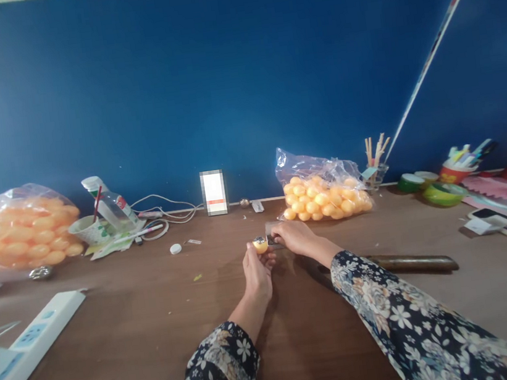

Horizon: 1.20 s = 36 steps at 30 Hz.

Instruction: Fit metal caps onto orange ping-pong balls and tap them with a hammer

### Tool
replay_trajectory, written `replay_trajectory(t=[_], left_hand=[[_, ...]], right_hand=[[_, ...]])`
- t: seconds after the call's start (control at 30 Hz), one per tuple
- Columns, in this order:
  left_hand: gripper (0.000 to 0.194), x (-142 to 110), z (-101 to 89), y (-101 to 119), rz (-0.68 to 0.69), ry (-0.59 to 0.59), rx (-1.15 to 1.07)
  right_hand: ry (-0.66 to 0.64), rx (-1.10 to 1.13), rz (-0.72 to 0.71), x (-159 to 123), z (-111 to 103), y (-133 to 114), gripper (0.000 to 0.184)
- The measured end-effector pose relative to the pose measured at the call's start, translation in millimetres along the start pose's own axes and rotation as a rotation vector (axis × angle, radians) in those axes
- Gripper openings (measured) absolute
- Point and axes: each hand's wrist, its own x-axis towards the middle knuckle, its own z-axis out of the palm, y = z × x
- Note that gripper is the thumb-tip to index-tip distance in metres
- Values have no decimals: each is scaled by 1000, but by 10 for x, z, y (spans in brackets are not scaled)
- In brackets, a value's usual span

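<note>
So the left hand (257, 273) has a little yellow-orange ball (261, 249) pinched in its fingertips, just right of centre and a bit below mid-height in the frame. There's a shiny silvery patch (260, 239) on top of the ball, facing up, but it's too small to make out properly. The right hand (294, 237) comes in from the lower right and is closed on a small greyish piece (269, 235), mostly hidden by the fingers. Honestly the spacing is the interesting bit: that piece sits right at the ball's right side, so the ball is on the picture-left of the right hand and super close. Can't tell if they actually touch. The ball's basically round, so no long axis to care about; the grey piece's visible edge looks roughly upright. Left hand is clearly the nearer one, since it's the one gripping the ball, from below and the left. Both are held up over the brown table (137, 336). Just behind, to the upper right of the hands, there's a clear bag of similar balls (323, 199), and a brown handle-like thing (419, 263) lies roughly crosswise, partly behind the right sleeve (400, 314). A white cap (176, 249) sits left of centre.
</note>
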Motion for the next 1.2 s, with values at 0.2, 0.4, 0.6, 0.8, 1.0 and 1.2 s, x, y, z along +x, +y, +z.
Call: replay_trajectory(t=[0.2,0.4,0.6,0.8,1.0,1.2], left_hand=[[32,-23,25,27,-17,15,8],[27,-23,13,24,-16,-11,-12],[22,-9,-8,4,9,-49,-38],[26,-18,-25,3,19,-87,-60],[32,-52,-9,3,26,-149,-53],[37,-104,8,23,-6,-227,-16]], right_hand=[[44,65,-7,-15,29,-1,12],[96,156,-3,-10,78,36,10],[178,293,5,-12,87,52,7],[347,574,23,-224,52,-21,13],[512,1073,130,-504,97,-116,23],[523,1225,150,-546,152,-167,26]])
